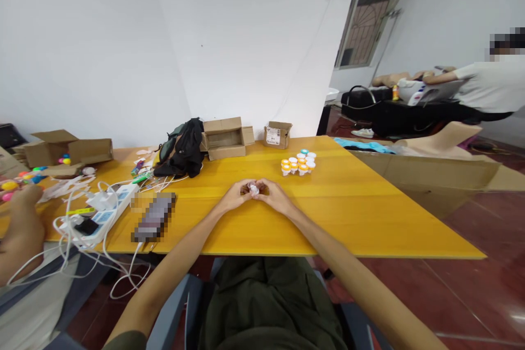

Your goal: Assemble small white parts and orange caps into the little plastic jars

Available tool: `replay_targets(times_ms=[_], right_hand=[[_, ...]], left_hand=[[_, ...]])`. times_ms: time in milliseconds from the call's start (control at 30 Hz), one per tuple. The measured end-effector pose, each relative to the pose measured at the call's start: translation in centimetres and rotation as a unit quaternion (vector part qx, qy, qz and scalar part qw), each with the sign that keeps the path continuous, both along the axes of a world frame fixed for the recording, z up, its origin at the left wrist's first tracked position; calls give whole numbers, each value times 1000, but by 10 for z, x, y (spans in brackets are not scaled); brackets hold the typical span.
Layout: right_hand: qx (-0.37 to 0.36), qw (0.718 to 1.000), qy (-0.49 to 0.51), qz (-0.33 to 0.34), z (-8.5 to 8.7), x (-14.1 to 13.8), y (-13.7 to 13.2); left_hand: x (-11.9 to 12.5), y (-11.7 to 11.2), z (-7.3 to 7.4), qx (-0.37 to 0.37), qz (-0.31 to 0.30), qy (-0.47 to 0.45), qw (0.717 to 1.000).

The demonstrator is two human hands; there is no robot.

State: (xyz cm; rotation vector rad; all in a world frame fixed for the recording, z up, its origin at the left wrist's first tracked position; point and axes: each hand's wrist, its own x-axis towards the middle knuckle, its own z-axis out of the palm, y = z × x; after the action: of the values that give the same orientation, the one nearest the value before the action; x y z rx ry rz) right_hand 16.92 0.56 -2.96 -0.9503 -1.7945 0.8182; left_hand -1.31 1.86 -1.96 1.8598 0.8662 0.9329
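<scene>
Small white object, held between the fingertips of the left hand and right hand, both grips closed on it just above the yellow worktop, midway between its near and far edges. Cluster of orange-and-white capped pots stands toward the far edge.

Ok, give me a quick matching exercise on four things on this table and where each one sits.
Things:
1. small white object
2. cluster of small pots
3. power strip
4. black bag

Places:
A. left part of the table, among white cables
B. between the left hand and right hand
C. far side, next to an open cardboard box
D. just beyond the hands, slightly right

Pairs: 1-B, 2-D, 3-A, 4-C
</scene>
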Motion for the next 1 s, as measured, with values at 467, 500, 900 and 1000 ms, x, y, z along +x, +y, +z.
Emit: replay_targets(times_ms=[467,500,900,1000], right_hand=[[1,1000,-27,6,1,3,2],[-2,1000,-29,5,1,4,2],[-3,1000,-3,22,9,3,-8],[38,999,-17,-20,8,3,-9]], left_hand=[[3,-6,4,27,34,26,999],[3,-5,4,19,34,19,999],[2,-3,3,57,51,14,997],[1,-5,4,79,54,31,995]])
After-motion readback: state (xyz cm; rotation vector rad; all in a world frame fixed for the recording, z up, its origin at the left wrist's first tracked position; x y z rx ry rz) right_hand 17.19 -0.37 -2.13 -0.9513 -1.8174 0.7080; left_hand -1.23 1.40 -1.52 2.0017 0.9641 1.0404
